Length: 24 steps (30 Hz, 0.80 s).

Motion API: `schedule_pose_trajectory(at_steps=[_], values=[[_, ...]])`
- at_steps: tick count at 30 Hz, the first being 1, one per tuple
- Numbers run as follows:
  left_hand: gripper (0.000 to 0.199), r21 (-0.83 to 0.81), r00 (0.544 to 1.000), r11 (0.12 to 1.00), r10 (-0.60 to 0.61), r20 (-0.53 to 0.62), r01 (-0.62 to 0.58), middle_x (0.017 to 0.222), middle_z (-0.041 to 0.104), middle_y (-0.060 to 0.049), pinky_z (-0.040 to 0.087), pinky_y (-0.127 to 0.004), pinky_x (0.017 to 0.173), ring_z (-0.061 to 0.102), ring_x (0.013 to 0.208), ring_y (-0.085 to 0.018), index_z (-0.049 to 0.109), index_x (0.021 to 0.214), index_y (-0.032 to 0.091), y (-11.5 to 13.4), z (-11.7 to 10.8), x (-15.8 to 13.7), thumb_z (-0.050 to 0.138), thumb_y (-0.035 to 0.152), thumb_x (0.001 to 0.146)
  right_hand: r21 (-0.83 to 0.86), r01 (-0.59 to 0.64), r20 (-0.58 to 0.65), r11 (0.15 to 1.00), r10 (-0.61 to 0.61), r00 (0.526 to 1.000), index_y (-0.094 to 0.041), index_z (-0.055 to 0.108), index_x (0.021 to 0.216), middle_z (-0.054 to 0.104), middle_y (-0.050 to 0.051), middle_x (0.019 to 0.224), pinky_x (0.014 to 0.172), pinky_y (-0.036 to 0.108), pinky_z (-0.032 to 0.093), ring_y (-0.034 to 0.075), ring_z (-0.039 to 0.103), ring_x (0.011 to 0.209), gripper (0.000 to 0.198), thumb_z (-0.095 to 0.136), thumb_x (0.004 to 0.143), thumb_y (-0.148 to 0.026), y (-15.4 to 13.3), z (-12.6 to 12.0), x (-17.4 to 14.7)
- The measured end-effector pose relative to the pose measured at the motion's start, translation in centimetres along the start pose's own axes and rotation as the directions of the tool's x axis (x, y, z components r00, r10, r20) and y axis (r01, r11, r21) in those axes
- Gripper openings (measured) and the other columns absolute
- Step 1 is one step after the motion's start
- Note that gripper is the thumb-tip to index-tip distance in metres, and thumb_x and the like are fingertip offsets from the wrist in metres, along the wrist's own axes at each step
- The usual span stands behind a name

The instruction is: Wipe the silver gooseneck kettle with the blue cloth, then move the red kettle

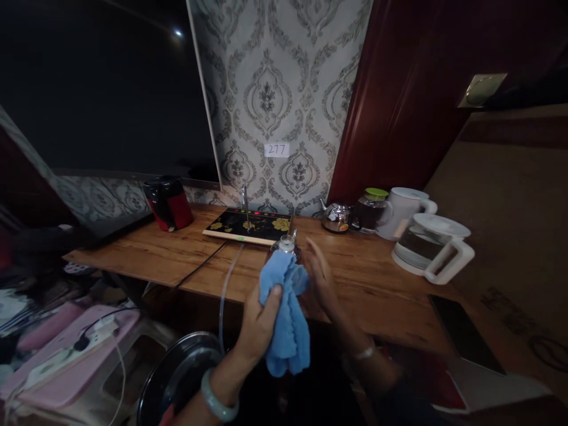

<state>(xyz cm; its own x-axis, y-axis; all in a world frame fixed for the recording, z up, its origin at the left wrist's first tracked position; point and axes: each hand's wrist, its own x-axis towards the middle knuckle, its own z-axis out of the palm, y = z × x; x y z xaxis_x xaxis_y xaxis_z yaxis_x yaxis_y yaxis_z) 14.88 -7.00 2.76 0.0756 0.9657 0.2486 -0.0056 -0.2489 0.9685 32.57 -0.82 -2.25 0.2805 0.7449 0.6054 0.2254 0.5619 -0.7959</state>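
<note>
My left hand (258, 322) grips a blue cloth (286, 331), thumb pressed on its front, and the lower folds hang down past the table's front edge. Just behind the cloth's top stands a small clear glass teapot (287, 244) with a spout at the right; its lower part is covered by the cloth. My right hand (320, 273) is raised at the cloth's right side with fingers stretched upward and nothing visible in them. Whether its fingers touch the cloth or the teapot is hard to make out.
On the wooden table (364, 290) stand a black floral tea stove (226, 223) with a tap, a red-black appliance (168, 204), a steel kettle (336, 218), a green-lidded jug (370, 213), white kettles (426, 251) and a phone (464, 331). Below left are a black basin (153, 378) and pink stool (80, 378).
</note>
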Motion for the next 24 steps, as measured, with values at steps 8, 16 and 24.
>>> schedule_pose_trajectory(at_steps=[8, 16, 24], values=[[0.051, -0.206, 0.907, 0.971, -0.022, 0.421, 0.12, 0.129, 0.063, -0.011, 0.041, -0.041, 0.11, 0.054, 0.127, -0.026, 0.06, 0.127, 0.021, -2.2, 5.8, -0.1, 0.055, 0.052, 0.087, 0.048, -0.262, -0.038, 0.964, 0.264, 0.964, -0.029, 0.045, 0.144, 0.052, 0.009, 0.147, 0.107, 0.05, 0.044, 0.03, 0.051, 0.133, 0.078, 0.074, 0.076, -0.051, -0.9, -4.2, -9.0], [0.017, 0.259, 0.953, 0.917, 0.285, 0.106, -0.303, 0.088, 0.069, -0.007, 0.05, -0.035, 0.085, 0.063, 0.089, -0.022, 0.071, 0.087, 0.022, -2.0, 0.8, 3.0, 0.059, 0.033, 0.083, 0.031, -0.3, -0.19, 0.953, 0.3, 0.935, -0.024, 0.053, 0.137, 0.062, 0.011, 0.135, 0.103, 0.052, 0.045, 0.032, 0.058, 0.122, 0.065, 0.071, 0.075, -0.04, -1.1, -4.5, -5.6], [0.031, 0.068, 0.994, 0.995, 0.082, -0.066, -0.078, 0.092, 0.068, -0.006, 0.05, -0.032, 0.083, 0.064, 0.089, -0.02, 0.062, 0.091, 0.018, -6.6, 0.1, 7.6, 0.053, 0.047, 0.085, -0.561, 0.124, -0.018, 0.819, -0.162, 0.987, -0.028, 0.048, 0.14, 0.026, 0.008, 0.158, 0.116, 0.061, 0.023, 0.036, 0.025, 0.143, 0.066, 0.067, 0.077, -0.03, -1.3, 2.2, -2.8]])
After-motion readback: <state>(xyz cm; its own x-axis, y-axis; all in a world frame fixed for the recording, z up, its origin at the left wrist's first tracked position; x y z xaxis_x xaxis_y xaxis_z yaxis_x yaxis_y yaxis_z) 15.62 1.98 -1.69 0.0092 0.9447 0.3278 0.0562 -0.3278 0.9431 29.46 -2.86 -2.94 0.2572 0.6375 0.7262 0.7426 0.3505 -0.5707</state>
